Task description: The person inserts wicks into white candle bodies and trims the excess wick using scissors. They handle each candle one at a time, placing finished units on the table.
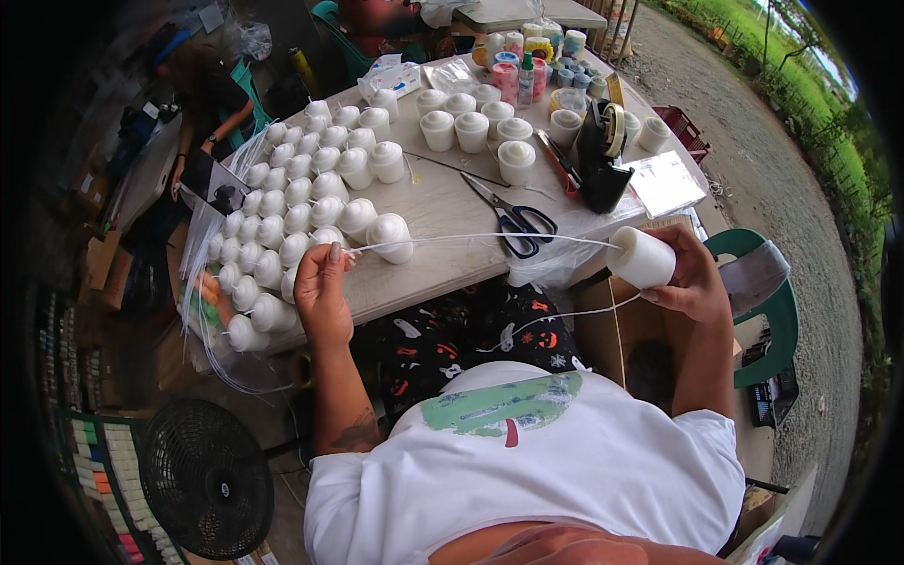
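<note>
White cylinder [650, 259], pale tabletop [433, 203], gravel [753, 160], dim shelves [71, 353] perhaps

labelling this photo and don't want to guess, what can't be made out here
- Head view: right end of the white cylinder, covered by the right hand.
- Head view: upper cord inside the left hand's grip, covered by that hand.
- Head view: where the lower cord ends, hard to follow over the patterned trousers.
- Head view: the cardboard box's contents, sunk in shadow.
</note>
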Available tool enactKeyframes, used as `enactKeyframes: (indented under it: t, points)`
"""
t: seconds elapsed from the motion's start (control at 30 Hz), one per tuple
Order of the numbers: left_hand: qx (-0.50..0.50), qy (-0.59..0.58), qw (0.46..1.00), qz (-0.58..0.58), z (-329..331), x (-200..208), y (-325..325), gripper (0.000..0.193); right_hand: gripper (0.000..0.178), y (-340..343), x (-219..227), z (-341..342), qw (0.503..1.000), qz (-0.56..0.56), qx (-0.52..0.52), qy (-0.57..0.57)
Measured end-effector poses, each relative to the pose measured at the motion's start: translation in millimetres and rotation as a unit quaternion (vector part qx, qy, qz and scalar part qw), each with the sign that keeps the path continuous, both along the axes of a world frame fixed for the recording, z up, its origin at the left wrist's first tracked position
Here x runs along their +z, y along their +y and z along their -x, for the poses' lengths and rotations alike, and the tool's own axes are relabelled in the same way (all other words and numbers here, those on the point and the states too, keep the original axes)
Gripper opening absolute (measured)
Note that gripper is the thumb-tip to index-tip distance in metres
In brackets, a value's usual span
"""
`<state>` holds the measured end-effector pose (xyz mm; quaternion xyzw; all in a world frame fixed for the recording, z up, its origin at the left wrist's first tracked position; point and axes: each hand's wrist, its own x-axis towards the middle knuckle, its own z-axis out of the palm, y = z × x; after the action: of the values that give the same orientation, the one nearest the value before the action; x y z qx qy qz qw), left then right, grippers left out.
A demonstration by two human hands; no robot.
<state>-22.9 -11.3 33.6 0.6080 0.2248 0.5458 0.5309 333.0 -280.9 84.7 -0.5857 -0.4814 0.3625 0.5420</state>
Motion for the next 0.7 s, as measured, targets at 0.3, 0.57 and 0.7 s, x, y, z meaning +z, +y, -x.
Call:
enactKeyframes:
  t: [0.3, 0.57, 0.7]
  points:
    - [0.126, -0.079, 0.988, -0.04, 55, 16, 19, 0.012, 0.067, 14, 27, -3, 0.973, -0.056, -0.072, -0.21]
    - [0.259, -0.004, 0.966, 0.008, 141, -8, 27, 0.015, 0.061, 56, 27, -5, 0.93, -0.01, -0.018, -0.368]
    - [0.351, 0.018, 0.936, -0.002, 182, -22, 32, 0.017, 0.058, 108, -26, 14, 0.911, -0.022, 0.001, -0.411]
